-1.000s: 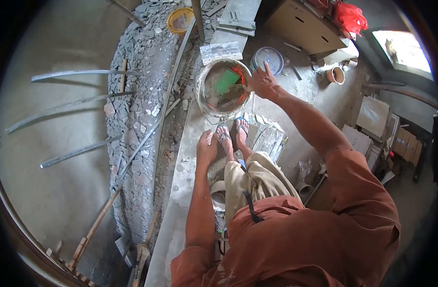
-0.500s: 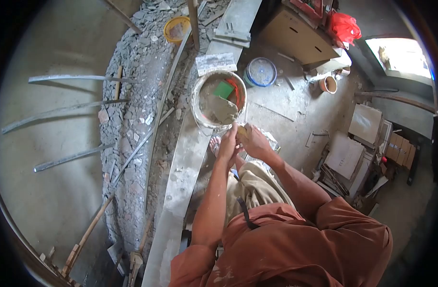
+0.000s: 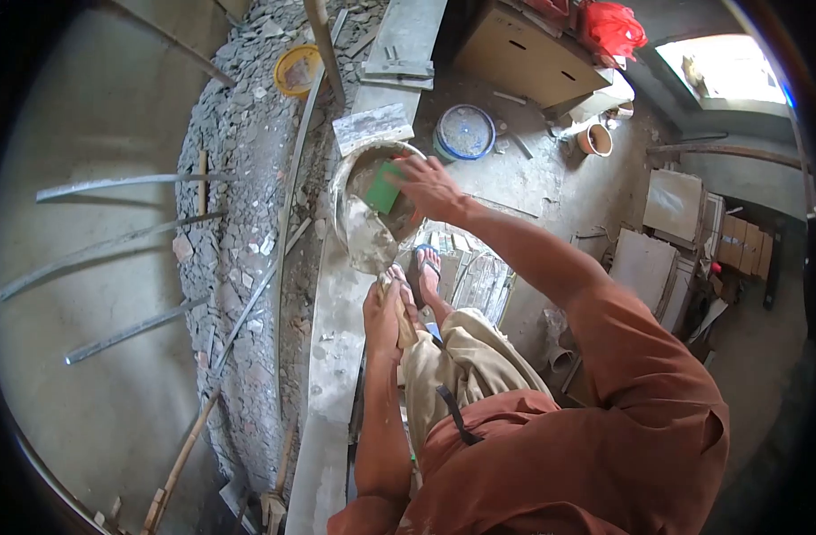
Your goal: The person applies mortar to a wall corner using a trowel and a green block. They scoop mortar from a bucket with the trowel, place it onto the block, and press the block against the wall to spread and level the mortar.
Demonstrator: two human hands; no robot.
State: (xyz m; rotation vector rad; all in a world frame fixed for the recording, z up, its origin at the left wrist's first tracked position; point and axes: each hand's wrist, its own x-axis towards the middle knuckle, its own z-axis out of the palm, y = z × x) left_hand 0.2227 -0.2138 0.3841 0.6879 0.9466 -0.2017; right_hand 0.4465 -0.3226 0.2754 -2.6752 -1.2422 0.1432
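My left hand is wrapped round the pale handle of a trowel. The trowel's broad blade, smeared with wet grey mortar, points forward across the near rim of a mortar-caked bucket. Over the right side of that bucket is my right hand, its fingers apart and holding nothing that I can see. Just beside those fingertips a flat green rectangular piece stands in the bucket. Something orange-red shows partly behind my right hand, inside the rim.
A long grey plank runs along my left, beside rubble with metal strips and poles. A mortar-spattered flat board lies beyond the bucket. A blue-rimmed bucket and stacked boards stand to the right.
My hands were together at the trowel handle; now they are apart. The right has reached forward over the bucket. The left has drawn the trowel back and left, its blade at the near rim.
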